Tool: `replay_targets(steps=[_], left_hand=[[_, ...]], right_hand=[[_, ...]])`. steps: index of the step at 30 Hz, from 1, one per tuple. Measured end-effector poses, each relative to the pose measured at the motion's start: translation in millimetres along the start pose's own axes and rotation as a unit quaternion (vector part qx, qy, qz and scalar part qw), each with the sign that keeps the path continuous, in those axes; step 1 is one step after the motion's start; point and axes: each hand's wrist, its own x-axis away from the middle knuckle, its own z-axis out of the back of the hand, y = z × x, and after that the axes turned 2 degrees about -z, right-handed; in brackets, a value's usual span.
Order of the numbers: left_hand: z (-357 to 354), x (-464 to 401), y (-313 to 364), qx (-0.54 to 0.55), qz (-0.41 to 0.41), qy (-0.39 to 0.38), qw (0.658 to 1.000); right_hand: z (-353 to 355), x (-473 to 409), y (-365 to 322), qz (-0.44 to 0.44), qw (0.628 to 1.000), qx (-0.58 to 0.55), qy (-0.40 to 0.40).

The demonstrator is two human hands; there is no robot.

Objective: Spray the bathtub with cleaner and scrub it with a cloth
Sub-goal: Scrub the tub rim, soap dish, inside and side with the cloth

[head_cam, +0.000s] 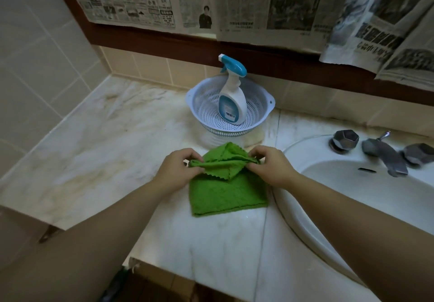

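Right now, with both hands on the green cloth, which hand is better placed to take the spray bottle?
Probably the right hand: the spray bottle stands in the colander slightly right of the cloth. The left hand could hold the cloth.

Both hands pinch a green cloth (225, 184) on the marble table (105, 151), left hand (178, 170) and right hand (272, 167) lifting its far fold; a spray bottle (232, 99) stands upright in a white colander (260, 111) near the table's back edge; a sink (352, 184) lies at the right.
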Motion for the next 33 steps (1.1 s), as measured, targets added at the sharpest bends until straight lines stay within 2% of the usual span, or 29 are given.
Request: replay_targets(steps=[3, 7, 9, 13, 15, 19, 22, 24, 27, 29, 31, 33], left_hand=[[-1, 31, -1, -0.036, -0.028, -0.022, 0.999], [-9, 66, -11, -0.136, -0.063, -0.101, 0.983], [-14, 76, -12, -0.133, -0.067, -0.092, 0.985], [-16, 71, 0, -0.128, -0.044, -0.032, 0.990], [-19, 65, 6, -0.166, -0.058, -0.070, 0.982], [-23, 63, 3, -0.231, -0.076, -0.126, 0.962], [-20, 64, -6, -0.262, -0.071, -0.135, 0.953], [-18, 64, -10, -0.231, -0.078, -0.125, 0.962], [-19, 56, -10, -0.172, -0.042, -0.025, 0.984], [-20, 49, -6, -0.195, 0.008, 0.026, 0.980], [-23, 42, -4, -0.245, 0.083, -0.018, 0.966], [-25, 38, -1, -0.284, 0.125, -0.058, 0.949]], right_hand=[[4, 25, 8, 0.051, 0.997, 0.050, -0.013], [3, 50, 25, 0.120, 0.974, 0.167, -0.091], [4, 57, 27, 0.122, 0.973, 0.173, -0.090], [-2, 59, 10, 0.140, 0.980, 0.140, -0.027], [-12, 58, -4, 0.151, 0.977, 0.141, -0.061], [-30, 65, -8, 0.188, 0.946, 0.236, -0.117], [-32, 72, 4, 0.205, 0.950, 0.215, -0.093], [-32, 73, 6, 0.198, 0.953, 0.217, -0.076], [-40, 73, -4, 0.177, 0.955, 0.237, -0.013], [-48, 74, -9, 0.143, 0.955, 0.258, -0.009], [-58, 76, -9, 0.096, 0.950, 0.290, -0.056], [-68, 78, -4, 0.071, 0.945, 0.307, -0.094]])
